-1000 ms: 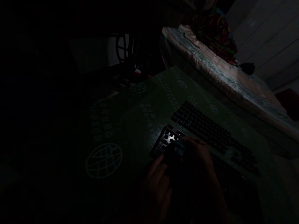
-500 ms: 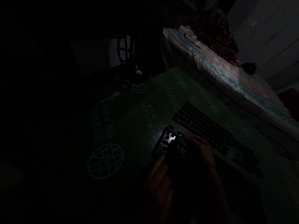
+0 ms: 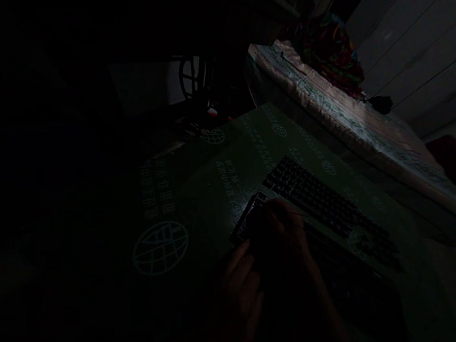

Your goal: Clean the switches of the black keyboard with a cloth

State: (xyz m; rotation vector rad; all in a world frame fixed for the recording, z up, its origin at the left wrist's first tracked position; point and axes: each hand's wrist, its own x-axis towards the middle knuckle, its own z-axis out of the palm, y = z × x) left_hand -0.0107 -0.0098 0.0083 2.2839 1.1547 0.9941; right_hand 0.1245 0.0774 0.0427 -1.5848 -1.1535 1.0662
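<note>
The keyboard [image 3: 354,276] is a long dark body lying on the green mat, its lit left end showing a bare key plate. My left hand [image 3: 243,282] is at its near left corner, forefinger on the edge and the other fingers bent. Over the left part of the keyboard, my right hand [image 3: 287,230] is closed, fingers pointing down; thin wire-like lines stick out beside it. What it grips is hidden in the dark. Beyond the keyboard, black keycaps [image 3: 320,192] lie in rows on the mat.
The green mat [image 3: 205,190] bears pale globe prints and lettering. Behind it stands a bed [image 3: 341,112] with a patterned sheet and a red flowered cloth [image 3: 334,51]. A dark table with a spoked wheel [image 3: 191,76] is at the back left. Most of the left side is too dark to read.
My right hand has shifted left and slightly down over the keyboard, covering the bright patch of key plate. The bluish thing seen in it before is now hidden. My left hand stays put.
</note>
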